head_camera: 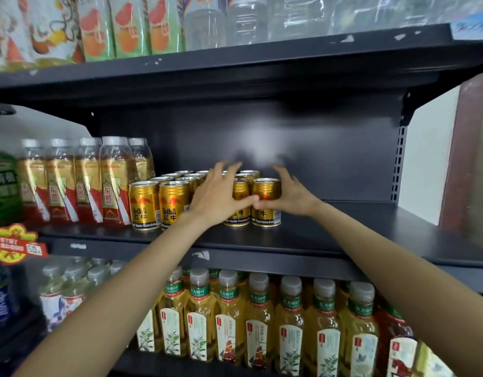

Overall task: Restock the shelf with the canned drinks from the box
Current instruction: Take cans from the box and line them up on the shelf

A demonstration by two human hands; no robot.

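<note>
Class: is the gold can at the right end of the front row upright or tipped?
Upright. The gold can stands on the shelf, rim up, with the right hand around it.
</note>
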